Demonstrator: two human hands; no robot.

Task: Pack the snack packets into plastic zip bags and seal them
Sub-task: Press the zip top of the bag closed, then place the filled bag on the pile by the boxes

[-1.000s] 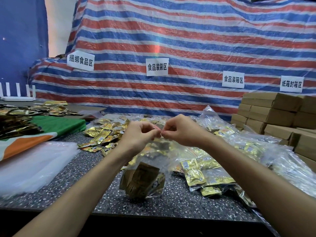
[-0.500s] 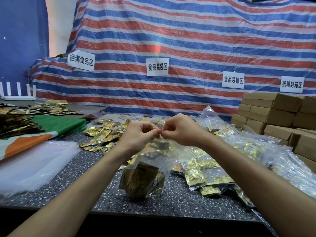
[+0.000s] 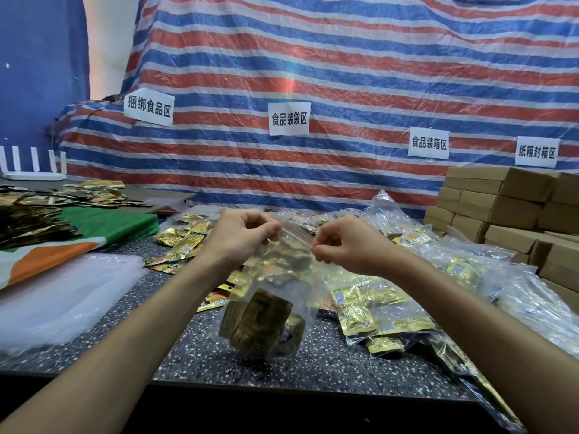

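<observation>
A clear zip bag (image 3: 282,277) hangs above the speckled table (image 3: 313,364), with gold snack packets (image 3: 261,324) sagging in its bottom. My left hand (image 3: 241,236) pinches the left end of the bag's red zip strip. My right hand (image 3: 344,245) pinches the strip's right end. The two hands are apart, and the strip runs taut between them. Loose gold packets (image 3: 185,242) lie on the table behind my left hand.
Filled clear bags (image 3: 376,311) pile up to the right. Cardboard boxes (image 3: 501,211) are stacked at far right. A stack of empty plastic bags (image 3: 53,292) lies at left, beside a green and orange cloth (image 3: 103,227). A striped tarp (image 3: 344,73) hangs behind.
My hands were pinched together at the middle of the bag's top. They have slid apart along the zip strip, left hand leftward and right hand rightward.
</observation>
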